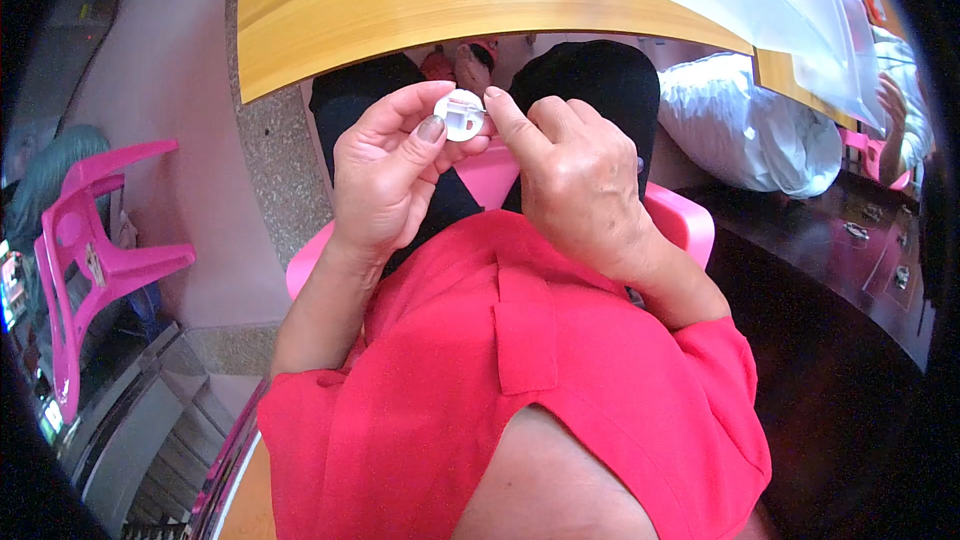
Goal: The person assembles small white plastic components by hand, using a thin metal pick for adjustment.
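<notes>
Red shirt (410,410) below — left hand (385,165) pinches white disc (460,124) — right hand (582,175) points toward it, grip unclear.

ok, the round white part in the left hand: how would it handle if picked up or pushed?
The round white part looks stiff: its outline stays round in the left hand's pinch. Probably light, being small and held by thumb and fingers. On edge, that circular rim might roll.
</notes>
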The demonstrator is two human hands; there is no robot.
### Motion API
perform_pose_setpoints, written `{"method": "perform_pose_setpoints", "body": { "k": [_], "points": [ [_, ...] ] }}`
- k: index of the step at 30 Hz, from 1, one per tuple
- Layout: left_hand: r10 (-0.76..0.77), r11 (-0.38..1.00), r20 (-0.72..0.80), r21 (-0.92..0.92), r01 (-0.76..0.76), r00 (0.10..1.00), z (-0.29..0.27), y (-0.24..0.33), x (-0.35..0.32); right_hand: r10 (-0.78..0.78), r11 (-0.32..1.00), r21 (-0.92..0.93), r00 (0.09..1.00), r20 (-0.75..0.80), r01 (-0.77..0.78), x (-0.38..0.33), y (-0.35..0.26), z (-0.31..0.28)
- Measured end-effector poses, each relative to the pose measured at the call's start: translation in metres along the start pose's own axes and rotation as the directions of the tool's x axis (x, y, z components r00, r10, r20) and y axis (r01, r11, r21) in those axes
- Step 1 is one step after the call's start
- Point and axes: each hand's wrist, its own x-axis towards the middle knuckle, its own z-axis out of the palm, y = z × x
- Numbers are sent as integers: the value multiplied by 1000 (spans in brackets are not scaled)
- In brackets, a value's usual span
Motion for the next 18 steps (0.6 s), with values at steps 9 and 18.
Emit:
{"method": "perform_pose_setpoints", "body": {
  "k": [9, 18],
  "points": [
    [-36, 998, 12, -51, 36, 999, -1, 1, 1, -59, 989, -138, 997, -49, 52, -2, 0, 6],
    [0, 998, -6, 64, 0, 1000, -3, -2, -3, -131, 972, -189, 990, 57, 140, -1, 0, -2]
  ]
}}
